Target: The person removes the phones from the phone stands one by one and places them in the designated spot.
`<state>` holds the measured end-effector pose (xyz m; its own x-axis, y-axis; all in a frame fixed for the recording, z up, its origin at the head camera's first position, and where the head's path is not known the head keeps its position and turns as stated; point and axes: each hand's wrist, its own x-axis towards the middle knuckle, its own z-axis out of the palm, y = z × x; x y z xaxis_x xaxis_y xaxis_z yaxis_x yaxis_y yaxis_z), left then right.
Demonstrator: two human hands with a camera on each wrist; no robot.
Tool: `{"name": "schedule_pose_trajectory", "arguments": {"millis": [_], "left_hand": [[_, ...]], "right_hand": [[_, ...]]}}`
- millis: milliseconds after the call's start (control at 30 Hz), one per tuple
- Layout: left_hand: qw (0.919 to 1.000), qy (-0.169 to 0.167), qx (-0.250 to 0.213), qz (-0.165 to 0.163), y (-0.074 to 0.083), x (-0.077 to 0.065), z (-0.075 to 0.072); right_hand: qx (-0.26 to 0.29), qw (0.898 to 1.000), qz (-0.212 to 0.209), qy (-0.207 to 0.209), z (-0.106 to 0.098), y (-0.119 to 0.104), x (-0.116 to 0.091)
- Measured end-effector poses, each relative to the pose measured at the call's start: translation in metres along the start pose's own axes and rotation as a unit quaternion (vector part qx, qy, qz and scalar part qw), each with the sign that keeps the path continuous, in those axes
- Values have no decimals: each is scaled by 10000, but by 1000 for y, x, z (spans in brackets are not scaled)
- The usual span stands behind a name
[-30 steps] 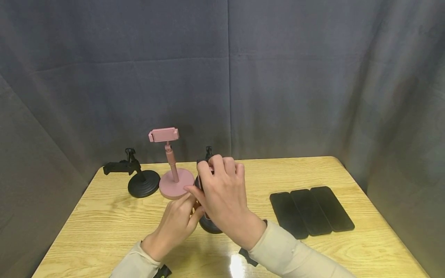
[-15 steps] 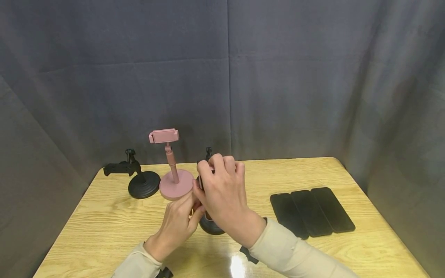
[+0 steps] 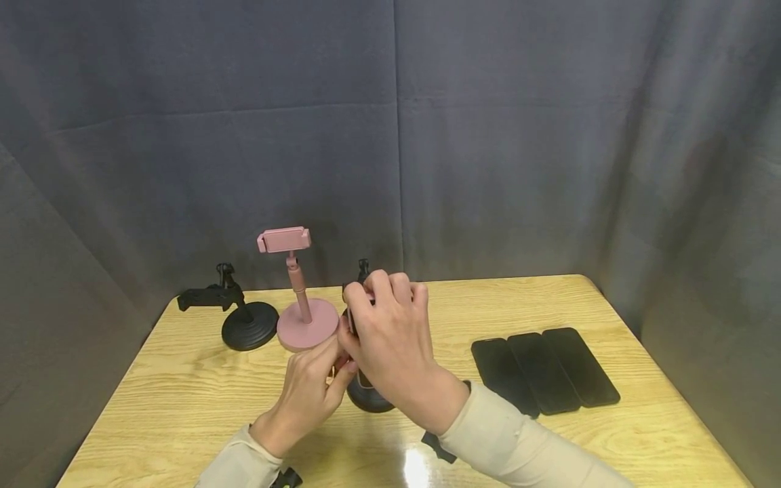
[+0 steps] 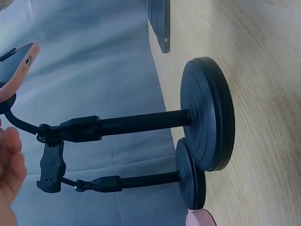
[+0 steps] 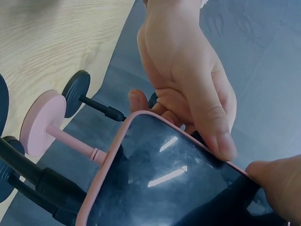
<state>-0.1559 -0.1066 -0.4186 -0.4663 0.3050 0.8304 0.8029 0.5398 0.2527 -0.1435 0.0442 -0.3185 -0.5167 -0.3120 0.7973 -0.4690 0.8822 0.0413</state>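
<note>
A smartphone (image 5: 155, 165) in a pink case lies screen up at the top of a black phone stand (image 4: 141, 123). My right hand (image 3: 393, 332) grips this phone from above; in the right wrist view its thumb (image 5: 277, 183) presses the pink edge. Close by, my left hand (image 3: 305, 386) has its thumb on the same edge and its fingers curled beneath, around a small dark part of the stand's clamp (image 5: 197, 137). The clamp is mostly hidden. The stand's round base (image 3: 369, 400) rests on the table, partly covered by my right hand.
Left of the hands stand a pink phone stand (image 3: 305, 325) and a black one (image 3: 249, 327). Another black stand (image 3: 364, 266) rises behind my right hand. Three dark phones (image 3: 543, 373) lie side by side on the wooden table (image 3: 537, 305). A grey curtain (image 3: 518, 135) hangs behind.
My right thumb, stretched out to the left a second ago, has drawn in against the phone. Both hands otherwise stay in place; the head view has shifted slightly.
</note>
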Motion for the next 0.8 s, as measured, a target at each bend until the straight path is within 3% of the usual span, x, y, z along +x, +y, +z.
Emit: {"name": "schedule_pose_trajectory", "arguments": {"millis": [800], "left_hand": [[9998, 60, -157, -51, -2, -4, 1]], "right_hand": [[366, 9993, -16, -81, -3, 3, 0]]}}
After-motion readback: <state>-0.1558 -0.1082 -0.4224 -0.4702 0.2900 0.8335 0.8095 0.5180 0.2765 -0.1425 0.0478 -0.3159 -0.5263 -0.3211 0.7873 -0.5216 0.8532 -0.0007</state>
